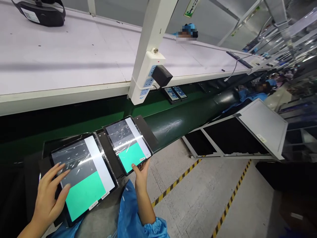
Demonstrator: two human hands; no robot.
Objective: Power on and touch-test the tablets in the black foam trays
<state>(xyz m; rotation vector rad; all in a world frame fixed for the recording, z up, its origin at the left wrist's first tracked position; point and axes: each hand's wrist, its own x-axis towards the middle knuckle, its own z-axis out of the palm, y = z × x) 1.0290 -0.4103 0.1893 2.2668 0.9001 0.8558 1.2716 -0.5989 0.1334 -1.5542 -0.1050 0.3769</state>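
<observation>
Two tablets with lit screens lie side by side in front of me, each showing a dark keypad, a green block and a pale strip. Over the left tablet, my left hand is spread, its fingertips at the screen's left side. My right hand grips the lower right edge of the right tablet, with the thumb on the front and the fingers hidden beneath. Clear film covers both screens, and small white labels sit along their lower edges. Dark boards lie under and beside the tablets.
A white shelf runs above the green conveyor belt. A power strip with a black adapter hangs on its post. Smaller devices lie farther along. A white-framed rack stands right; other people sit beyond.
</observation>
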